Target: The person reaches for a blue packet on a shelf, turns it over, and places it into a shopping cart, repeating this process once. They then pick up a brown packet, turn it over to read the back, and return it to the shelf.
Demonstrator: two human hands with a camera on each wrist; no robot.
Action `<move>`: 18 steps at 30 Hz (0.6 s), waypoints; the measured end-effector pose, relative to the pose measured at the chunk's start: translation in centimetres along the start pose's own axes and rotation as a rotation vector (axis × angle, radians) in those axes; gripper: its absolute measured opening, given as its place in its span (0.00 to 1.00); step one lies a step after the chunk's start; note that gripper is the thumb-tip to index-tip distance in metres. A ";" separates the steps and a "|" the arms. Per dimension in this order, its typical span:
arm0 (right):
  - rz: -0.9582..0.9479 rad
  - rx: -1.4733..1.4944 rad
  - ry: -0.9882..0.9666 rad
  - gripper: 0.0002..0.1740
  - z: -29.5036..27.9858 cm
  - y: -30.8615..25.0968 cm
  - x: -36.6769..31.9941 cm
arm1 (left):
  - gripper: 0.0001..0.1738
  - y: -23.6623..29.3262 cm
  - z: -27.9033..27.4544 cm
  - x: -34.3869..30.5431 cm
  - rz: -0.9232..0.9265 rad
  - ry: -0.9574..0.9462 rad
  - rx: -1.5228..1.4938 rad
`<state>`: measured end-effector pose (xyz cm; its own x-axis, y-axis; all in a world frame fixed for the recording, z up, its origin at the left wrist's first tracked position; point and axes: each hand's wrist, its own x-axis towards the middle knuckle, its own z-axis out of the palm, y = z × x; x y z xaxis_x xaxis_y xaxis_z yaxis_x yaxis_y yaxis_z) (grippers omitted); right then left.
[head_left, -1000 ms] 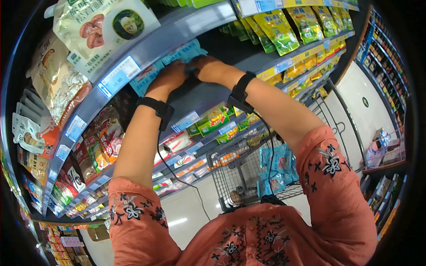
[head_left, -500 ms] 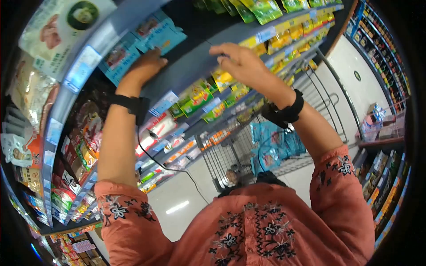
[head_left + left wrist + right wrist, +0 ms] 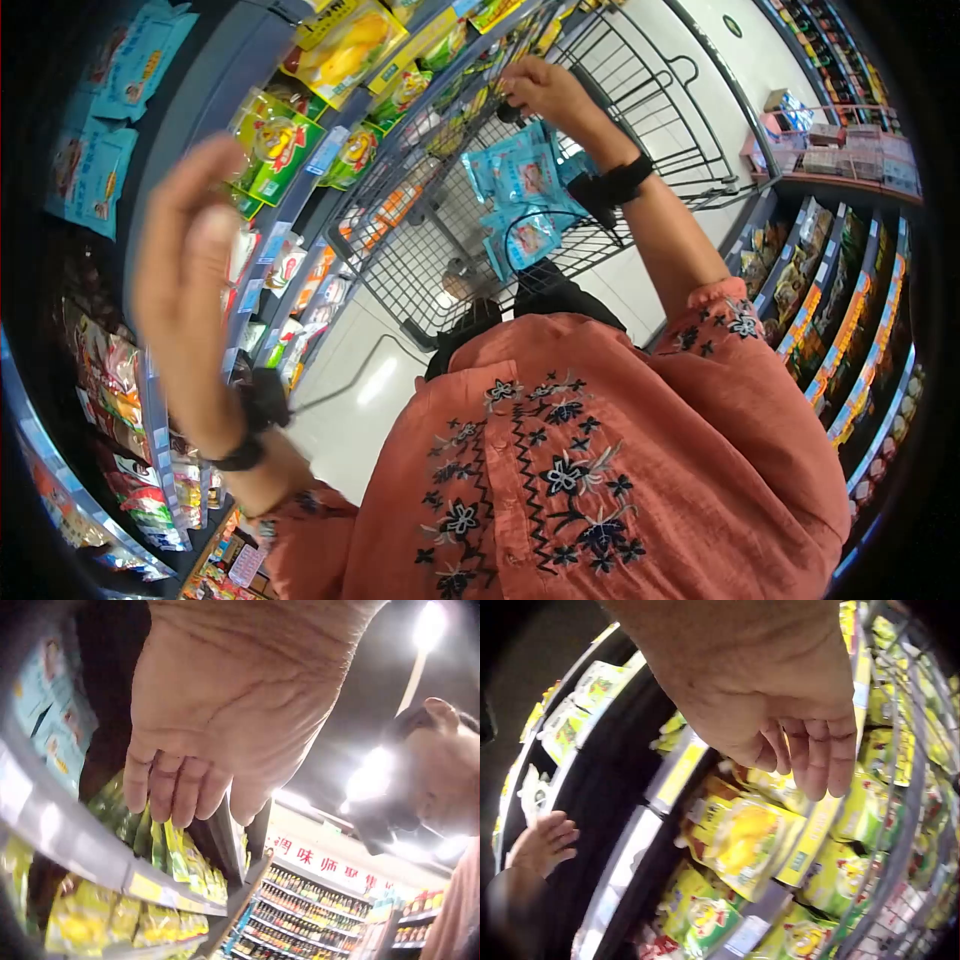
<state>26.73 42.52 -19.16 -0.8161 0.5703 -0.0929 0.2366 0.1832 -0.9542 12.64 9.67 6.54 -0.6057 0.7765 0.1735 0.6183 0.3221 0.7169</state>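
My left hand (image 3: 190,290) is raised beside the shelves at the left, blurred in the head view, with nothing in it. The left wrist view shows its palm (image 3: 232,705) and its relaxed fingers. Over the shopping cart (image 3: 400,290) is my right hand (image 3: 560,100), its fingers loosely bent and holding nothing, as the right wrist view also shows. Several blue packets (image 3: 525,185) lie in the cart, just below that hand in the head view. More blue packets (image 3: 145,60) stand on the shelf, to the left of my left hand.
Yellow-and-green bags (image 3: 275,145) fill the shelves between my hands. The cart's wire side runs close along the shelf edge (image 3: 320,155). At the right stand a pink basket of boxes (image 3: 850,150) and more stocked shelves (image 3: 820,310). Pale floor tiles (image 3: 350,400) show under the cart.
Both hands have come away from the blue packets on the shelf. My right hand has moved over the cart, and my left is drawn back. The head view has swung right, toward the cart.
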 end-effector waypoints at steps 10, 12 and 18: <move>0.720 -0.221 -0.191 0.18 0.5 26.4 -4.6 | 0.23 -6.3 12.5 -9.3 -0.681 -0.329 -0.431; 0.868 -0.125 -0.084 0.19 1.2 24.4 -5.8 | 0.24 -6.4 13.0 -9.6 -0.730 -0.319 -0.425; 0.935 -0.165 0.026 0.13 2.7 24.9 -6.9 | 0.24 -6.8 14.0 -9.1 -0.778 -0.353 -0.415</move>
<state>36.85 40.96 -43.00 -0.2461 0.5607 -0.7906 0.8616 -0.2471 -0.4434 20.94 7.92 -9.37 -0.5446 0.5657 -0.6192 -0.1634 0.6526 0.7399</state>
